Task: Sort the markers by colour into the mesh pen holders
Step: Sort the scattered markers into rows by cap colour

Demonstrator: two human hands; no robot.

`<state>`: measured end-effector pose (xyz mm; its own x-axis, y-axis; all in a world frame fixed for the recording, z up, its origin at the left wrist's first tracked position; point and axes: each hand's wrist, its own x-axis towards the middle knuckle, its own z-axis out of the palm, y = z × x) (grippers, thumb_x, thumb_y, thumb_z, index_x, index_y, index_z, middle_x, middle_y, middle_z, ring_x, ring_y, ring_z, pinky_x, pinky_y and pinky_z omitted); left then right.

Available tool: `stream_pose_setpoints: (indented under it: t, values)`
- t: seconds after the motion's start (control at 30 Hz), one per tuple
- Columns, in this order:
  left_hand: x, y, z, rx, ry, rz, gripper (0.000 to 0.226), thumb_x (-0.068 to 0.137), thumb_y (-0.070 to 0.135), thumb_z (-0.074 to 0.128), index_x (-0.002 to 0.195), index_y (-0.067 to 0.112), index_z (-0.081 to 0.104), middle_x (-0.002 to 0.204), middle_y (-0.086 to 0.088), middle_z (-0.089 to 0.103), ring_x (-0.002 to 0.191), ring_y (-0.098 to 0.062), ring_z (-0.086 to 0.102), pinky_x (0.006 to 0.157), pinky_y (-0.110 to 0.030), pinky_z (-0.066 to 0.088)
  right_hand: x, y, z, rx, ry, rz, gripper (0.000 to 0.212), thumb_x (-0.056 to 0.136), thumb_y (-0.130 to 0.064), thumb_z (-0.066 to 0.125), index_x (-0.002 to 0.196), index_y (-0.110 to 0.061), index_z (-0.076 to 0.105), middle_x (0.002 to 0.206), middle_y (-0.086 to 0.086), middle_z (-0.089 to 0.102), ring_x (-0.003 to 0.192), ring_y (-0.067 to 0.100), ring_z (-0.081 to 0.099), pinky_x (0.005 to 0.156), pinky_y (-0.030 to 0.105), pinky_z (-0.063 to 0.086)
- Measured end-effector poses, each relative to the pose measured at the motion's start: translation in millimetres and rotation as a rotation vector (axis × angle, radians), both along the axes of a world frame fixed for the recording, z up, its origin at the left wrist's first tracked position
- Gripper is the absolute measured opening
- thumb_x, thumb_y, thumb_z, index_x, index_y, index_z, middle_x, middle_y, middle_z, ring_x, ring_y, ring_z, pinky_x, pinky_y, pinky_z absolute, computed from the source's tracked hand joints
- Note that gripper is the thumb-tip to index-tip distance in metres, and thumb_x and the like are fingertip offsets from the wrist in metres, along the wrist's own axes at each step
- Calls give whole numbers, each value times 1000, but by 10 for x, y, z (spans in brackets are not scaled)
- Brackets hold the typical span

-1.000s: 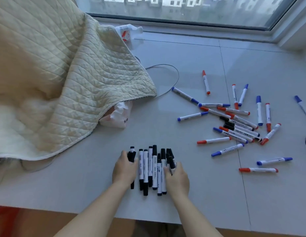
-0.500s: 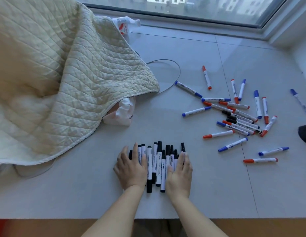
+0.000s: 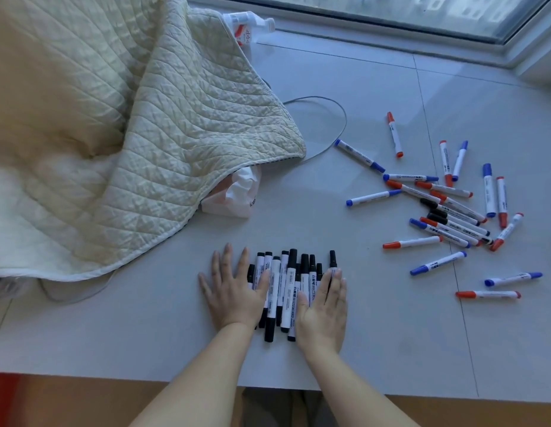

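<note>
Hands, left hand (image 3: 234, 291) and right hand (image 3: 323, 306), lie flat, fingers wide, flanking black markers (image 3: 286, 288).

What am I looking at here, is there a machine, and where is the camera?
No machine: a person's two bare hands, filmed by a camera worn on the head, looking down. The left hand and right hand lie flat and open, pressing a row of black markers together between them; nothing is gripped. To the right, red, blue and a few black markers lie scattered on the pale tiled surface. A quilted blanket is heaped on the left, a window behind. No pen holders clearly show.
</note>
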<state>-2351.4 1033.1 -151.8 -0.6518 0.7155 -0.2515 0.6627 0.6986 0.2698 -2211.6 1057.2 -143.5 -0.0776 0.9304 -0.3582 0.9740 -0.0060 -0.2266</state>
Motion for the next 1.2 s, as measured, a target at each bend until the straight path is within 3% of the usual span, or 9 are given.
stream_pose_setpoints:
  t: [0.13, 0.23, 0.33, 0.47, 0.57, 0.67, 0.8, 1.07, 1.2]
  values:
    - [25, 47, 49, -27, -47, 29, 65, 84, 64, 36, 143, 39, 23, 156, 5, 8, 144, -16, -1, 113, -50, -6, -39, 43, 29, -23, 70, 22, 71, 94, -54, 16, 133, -22, -34, 149, -2, -31, 141, 18, -22, 113, 31, -13]
    - [34, 154, 189, 100, -86, 128, 64, 84, 50, 51, 141, 27, 35, 149, -7, 26, 141, -23, 15, 113, -53, 2, 8, 191, 133, 27, 166, 15, 66, 96, -46, 30, 148, -17, 1, 157, 2, 0, 145, 19, -6, 115, 31, -3]
    - [114, 378, 398, 310, -59, 63, 57, 79, 28, 65, 130, 10, 47, 132, -15, 44, 125, -32, 39, 107, -50, 24, 176, 401, 284, 105, 245, 7, 53, 95, -32, 42, 143, -15, 27, 152, 6, 22, 143, 21, 10, 115, 31, 7]
    - [500, 869, 669, 385, -282, -40, 44, 81, 16, 58, 124, 16, 49, 118, -3, 51, 105, -21, 52, 94, -42, 40, 661, 818, 437, 259, 279, -128, 42, 89, -17, 54, 129, -8, 46, 142, 12, 38, 132, 29, 33, 108, 39, 25]
    - [857, 1176, 730, 397, -385, -83, 33, 82, 13, 55, 114, 21, 54, 104, 8, 54, 89, -10, 56, 74, -29, 44, 1140, 1137, 478, 291, 243, -219, 40, 86, -14, 57, 125, -7, 50, 135, 13, 45, 124, 31, 40, 101, 41, 31]
    - [1175, 1432, 703, 314, -415, -146, 24, 84, 16, 53, 106, 24, 57, 94, 12, 57, 84, -9, 56, 68, -24, 38, 1624, 1407, 488, 293, 178, -258, 33, 86, -12, 55, 119, -5, 55, 126, 14, 52, 113, 33, 45, 94, 40, 34]
    - [1566, 1816, 646, 205, -386, -301, 20, 87, 21, 51, 105, 27, 59, 99, 11, 59, 83, -7, 55, 66, -23, 40, 2202, 1756, 508, 302, 116, -223, 26, 88, -11, 54, 112, -5, 60, 113, 15, 60, 103, 34, 49, 87, 40, 36]
    - [2165, 2708, 537, 110, -301, -520, 24, 91, 30, 47, 113, 25, 58, 113, 7, 57, 97, -11, 55, 72, -27, 46, 2746, 2412, 405, 254, 61, 33, 25, 90, -15, 47, 111, -13, 60, 112, 5, 60, 104, 26, 48, 81, 33, 36]
    - [2292, 2978, 467, 118, -203, -581, 26, 91, 28, 48, 114, 23, 60, 114, 3, 57, 104, -17, 52, 78, -29, 44, 2776, 2674, 319, 282, 89, 170, 25, 90, -15, 48, 110, -11, 62, 110, 7, 62, 99, 28, 51, 81, 36, 39]
